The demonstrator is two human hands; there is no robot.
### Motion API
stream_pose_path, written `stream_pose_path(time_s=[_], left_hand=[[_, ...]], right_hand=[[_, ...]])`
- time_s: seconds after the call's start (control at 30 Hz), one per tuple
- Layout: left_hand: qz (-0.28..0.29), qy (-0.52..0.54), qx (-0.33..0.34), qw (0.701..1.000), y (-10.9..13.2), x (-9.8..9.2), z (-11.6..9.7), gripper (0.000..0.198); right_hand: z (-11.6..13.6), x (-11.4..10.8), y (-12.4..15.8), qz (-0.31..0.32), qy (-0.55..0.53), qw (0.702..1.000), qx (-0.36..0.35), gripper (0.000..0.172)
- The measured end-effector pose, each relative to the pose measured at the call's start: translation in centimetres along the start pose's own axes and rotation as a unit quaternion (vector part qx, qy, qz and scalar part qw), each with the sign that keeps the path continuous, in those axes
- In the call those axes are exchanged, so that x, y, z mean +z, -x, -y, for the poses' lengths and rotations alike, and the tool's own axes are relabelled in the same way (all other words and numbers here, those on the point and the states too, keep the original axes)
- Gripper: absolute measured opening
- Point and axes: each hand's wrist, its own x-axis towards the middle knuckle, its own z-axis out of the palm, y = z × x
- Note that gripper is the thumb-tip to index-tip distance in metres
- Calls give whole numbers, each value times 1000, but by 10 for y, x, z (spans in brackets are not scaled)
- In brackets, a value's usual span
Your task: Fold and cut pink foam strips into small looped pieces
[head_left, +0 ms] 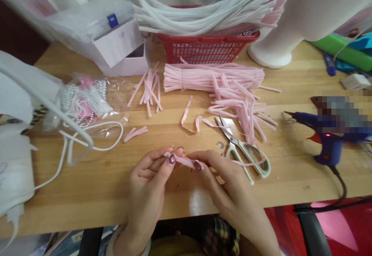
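Observation:
Between my two hands, low over the wooden table, is a short pale pink strip [185,161]. My left hand [152,182] pinches its left end between thumb and fingers. The right end is pinched by my right hand [225,178]. Scissors with pale green handles [232,139] lie open just beyond my right hand, with a pink measuring tape [197,123] winding beside and under them. A few short pink pieces [135,133] lie beyond my left hand, and more short pink stems [150,89] are behind them.
A pink stem bundle [215,78] and bent pink stems [244,106] lie ahead, before a red basket [203,50] of white stems. Left are a bag of pearl beads [85,101], a white cable [62,163] and white boxes [124,64]. A blue glue gun [328,143] lies right.

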Motion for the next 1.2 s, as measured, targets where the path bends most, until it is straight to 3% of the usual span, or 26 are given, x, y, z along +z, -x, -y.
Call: stream_pose_path(time_s=[0.13, 0.43, 0.6, 0.8, 0.93, 1.2], left_hand=[[-6, -27, 11, 1000, 2, 0, 0, 19], [-23, -8, 27, 999, 0, -3, 1, 20], [-28, -15, 36, 999, -1, -2, 0, 23], [-13, -23, 54, 998, 1, -5, 0, 24], [3, -52, 89, 995, 4, -5, 1, 20], [-42, -80, 99, 991, 5, -2, 2, 19]], right_hand=[[-1, 1, 0, -5, 15, 1000, -2, 25], [-4, 6, 1, -94, -4, 995, -18, 33], [-1, 5, 4, -70, 0, 998, -9, 27], [4, 3, 1, 4, -10, 1000, -26, 18], [4, 3, -1, -7, 15, 999, -42, 11], [-1, 3, 1, -7, 44, 998, -49, 13]])
